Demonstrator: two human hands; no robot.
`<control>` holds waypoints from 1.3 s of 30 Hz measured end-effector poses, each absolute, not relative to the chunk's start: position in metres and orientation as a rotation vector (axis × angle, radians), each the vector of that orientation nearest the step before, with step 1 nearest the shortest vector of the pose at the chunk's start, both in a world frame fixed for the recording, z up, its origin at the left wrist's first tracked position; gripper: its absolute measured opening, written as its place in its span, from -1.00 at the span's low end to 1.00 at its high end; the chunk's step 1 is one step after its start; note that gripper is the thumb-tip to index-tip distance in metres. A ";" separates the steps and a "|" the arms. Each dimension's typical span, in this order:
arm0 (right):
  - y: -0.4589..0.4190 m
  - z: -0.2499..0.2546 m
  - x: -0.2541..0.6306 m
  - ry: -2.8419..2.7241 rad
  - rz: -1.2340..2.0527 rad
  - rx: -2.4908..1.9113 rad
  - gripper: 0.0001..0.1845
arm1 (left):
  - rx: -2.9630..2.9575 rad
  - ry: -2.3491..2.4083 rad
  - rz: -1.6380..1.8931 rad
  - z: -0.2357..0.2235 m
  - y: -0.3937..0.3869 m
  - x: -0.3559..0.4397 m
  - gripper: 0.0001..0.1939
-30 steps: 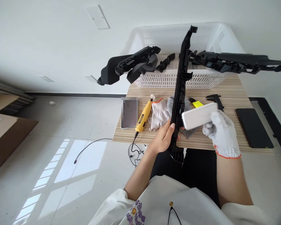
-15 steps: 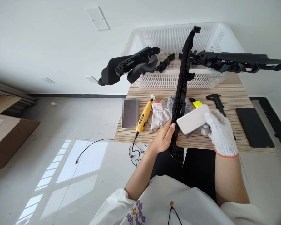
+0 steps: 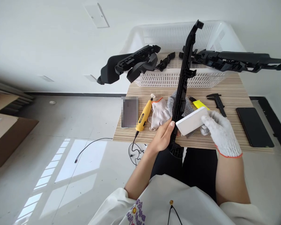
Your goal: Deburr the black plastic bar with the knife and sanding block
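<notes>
My bare left hand [image 3: 163,137] is closed around the lower part of a long black plastic trim piece [image 3: 183,84], which stands tilted over the table's front edge. In a white knitted glove with an orange cuff, my right hand [image 3: 220,131] grips a white rectangular block [image 3: 192,121] at its right end. The block's left end lies right beside the trim piece; whether they touch I cannot tell. Behind the trim piece lie a grey cloth [image 3: 188,107] and a white work glove [image 3: 160,114]. A yellow utility knife [image 3: 200,104] is partly hidden behind the block.
A yellow rotary tool [image 3: 144,116] with a cable lies left, beside a grey flat object [image 3: 130,112], partly blurred. Black calipers [image 3: 217,103] and a black phone [image 3: 254,127] are at the right. Behind, a white basket [image 3: 164,82] holds several black plastic parts [image 3: 239,60] jutting past its sides.
The white block has tilted, showing more of its broad lower face and top edge. My right hand has shifted slightly right. My left hand keeps its hold on the trim piece.
</notes>
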State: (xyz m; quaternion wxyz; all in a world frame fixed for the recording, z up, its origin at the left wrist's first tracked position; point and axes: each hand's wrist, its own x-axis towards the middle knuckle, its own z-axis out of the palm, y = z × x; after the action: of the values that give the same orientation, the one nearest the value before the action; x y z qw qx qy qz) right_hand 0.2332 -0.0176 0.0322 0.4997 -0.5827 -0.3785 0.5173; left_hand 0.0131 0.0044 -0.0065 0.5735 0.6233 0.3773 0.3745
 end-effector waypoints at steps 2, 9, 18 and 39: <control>-0.019 0.032 0.233 -0.997 1.307 -1.421 -0.65 | 1.463 0.914 0.931 -0.006 0.005 0.013 -0.39; -0.014 0.033 0.223 -0.772 0.994 -1.445 -0.73 | 1.531 0.718 0.906 -0.009 0.008 0.010 -0.33; -0.013 0.031 0.224 -0.660 1.080 -1.370 -0.61 | 1.567 0.694 0.920 -0.014 0.008 0.013 -0.51; -0.010 0.040 0.216 -0.892 1.138 -1.388 -0.70 | 1.521 0.747 0.906 -0.015 0.008 0.011 -0.24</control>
State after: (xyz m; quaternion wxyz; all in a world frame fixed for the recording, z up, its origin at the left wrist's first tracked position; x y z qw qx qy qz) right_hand 0.2164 -0.0102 0.0399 0.5386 -0.5836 -0.3750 0.4783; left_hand 0.0106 0.0083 -0.0149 0.5730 0.6487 0.3188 0.3863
